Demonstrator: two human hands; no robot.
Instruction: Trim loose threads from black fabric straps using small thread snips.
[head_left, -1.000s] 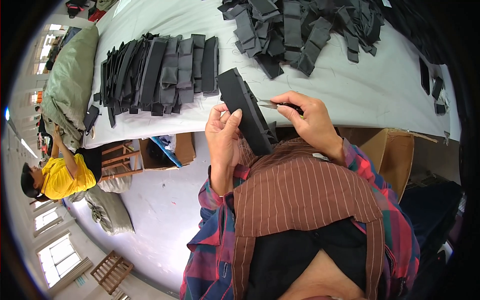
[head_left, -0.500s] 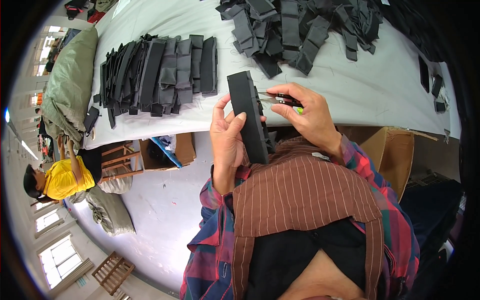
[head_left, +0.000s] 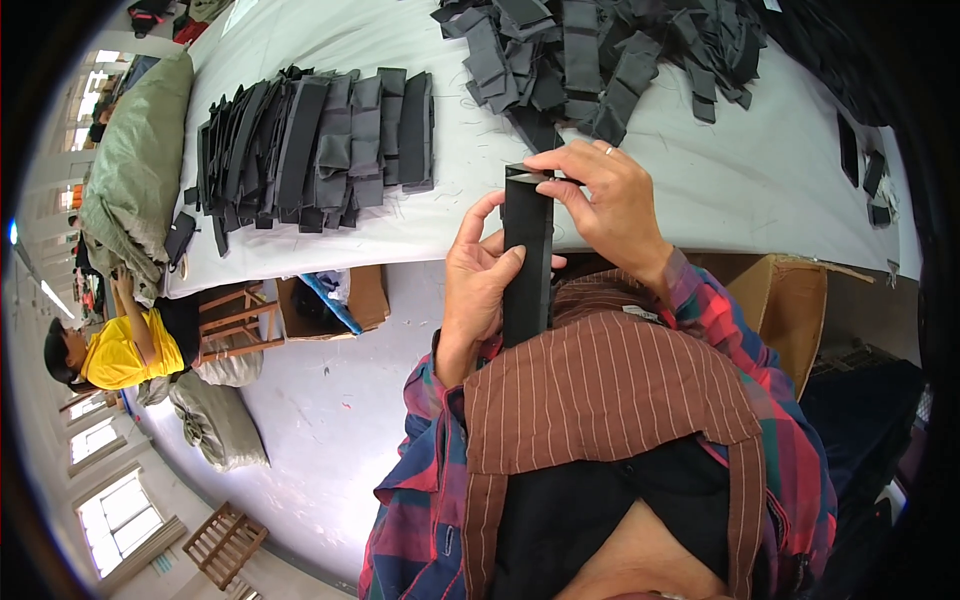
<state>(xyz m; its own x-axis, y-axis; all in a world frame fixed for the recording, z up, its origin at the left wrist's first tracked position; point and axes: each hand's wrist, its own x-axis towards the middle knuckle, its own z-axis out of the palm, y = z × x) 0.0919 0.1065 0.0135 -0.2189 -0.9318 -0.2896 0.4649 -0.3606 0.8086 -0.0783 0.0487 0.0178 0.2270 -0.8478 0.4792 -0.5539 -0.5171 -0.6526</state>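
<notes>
My left hand (head_left: 474,288) grips a long black fabric strip (head_left: 527,262) upright, with the thumb on its front and the fingers at its edge. The strip's lower end comes down to the brown striped apron. At its top end, my right hand (head_left: 614,196) is closed on a pair of thread snips (head_left: 526,178). Their metal blades lie across the fabric near the upper edge, and the handle is mostly covered by my fingers. Beyond my hands, a loose heap of black strips (head_left: 583,65) lies on the white-covered table (head_left: 440,215).
An overlapping row of black strips (head_left: 305,150) lies to the left on the table. A full greenish sack (head_left: 140,150) stands at its left end, near a person in a yellow shirt (head_left: 135,350). Cardboard boxes (head_left: 795,315) sit under the table edge.
The strip has moved right and stands straighter, with another face turned toward me. My right hand has moved slightly up, bringing the snips from the strip's side edge to its top end.
</notes>
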